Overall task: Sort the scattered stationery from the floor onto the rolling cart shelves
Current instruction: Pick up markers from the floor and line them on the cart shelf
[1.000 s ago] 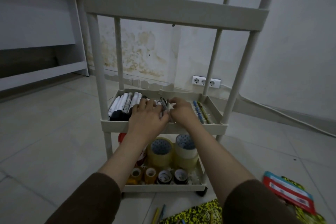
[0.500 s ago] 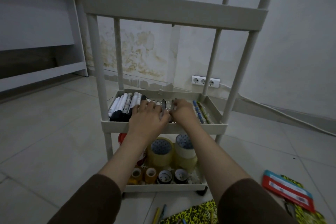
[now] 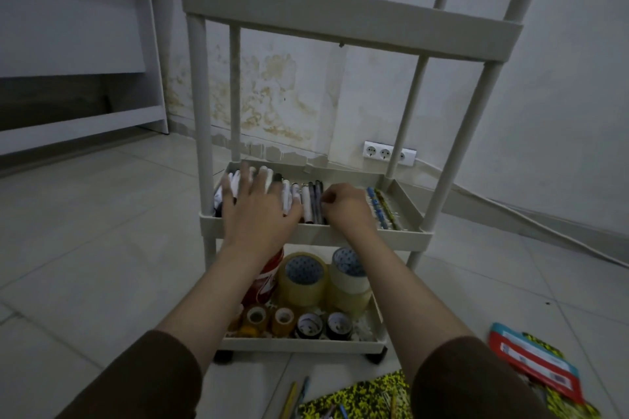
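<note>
Left hand (image 3: 258, 211) slid left, flat on markers (image 3: 231, 189); right hand (image 3: 345, 206) curled by pens (image 3: 315, 202).

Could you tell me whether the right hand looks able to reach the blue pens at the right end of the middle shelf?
Probably yes: the right hand lies just beside the blue pens, nothing between.

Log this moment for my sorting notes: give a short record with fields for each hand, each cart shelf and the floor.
left hand: fingers spread flat on the white markers
right hand: fingers curled at the dark pens; grip unclear
middle shelf: markers, pens, patterned pencils
bottom shelf: tape rolls
floor: notebook, red packet
</note>
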Demonstrator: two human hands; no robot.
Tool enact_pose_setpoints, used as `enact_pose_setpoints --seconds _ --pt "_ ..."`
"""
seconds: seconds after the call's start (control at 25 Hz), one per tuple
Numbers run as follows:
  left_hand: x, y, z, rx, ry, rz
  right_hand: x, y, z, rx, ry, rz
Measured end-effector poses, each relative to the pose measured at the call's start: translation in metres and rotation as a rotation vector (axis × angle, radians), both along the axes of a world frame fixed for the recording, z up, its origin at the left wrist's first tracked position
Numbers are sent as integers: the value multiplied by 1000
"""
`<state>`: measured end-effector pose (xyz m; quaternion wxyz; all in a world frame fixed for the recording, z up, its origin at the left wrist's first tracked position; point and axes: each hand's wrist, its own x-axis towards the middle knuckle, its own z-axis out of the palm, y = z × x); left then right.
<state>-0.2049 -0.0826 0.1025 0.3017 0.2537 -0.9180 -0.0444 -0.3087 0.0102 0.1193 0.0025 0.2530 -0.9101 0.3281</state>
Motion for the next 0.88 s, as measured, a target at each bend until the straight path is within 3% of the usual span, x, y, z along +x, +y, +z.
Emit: enact_pose_setpoints --seconds 0.12,0.24,0.36,0.52,0.64,0.76,0.88 --pt "6 -11 -7 87 -199 10 -2 -1 -2 -16 24 23" --pt "5 -13 -1 97 -260 -29 -5 -2 -4 -30 22 31" --pt "17 -8 -1 116 -125 -117 2 0 -3 -53 128 24" --pt "71 14 -14 126 231 -397 35 21 -6 -330 544 180" --pt "128 33 -49 156 289 -440 79 57 -50 -365 736 304" --pt "179 48 -96 277 159 -385 126 101 -114 -237 634 463" --pt "216 60 -136 429 -46 -342 153 132 -161 -37 330 632"
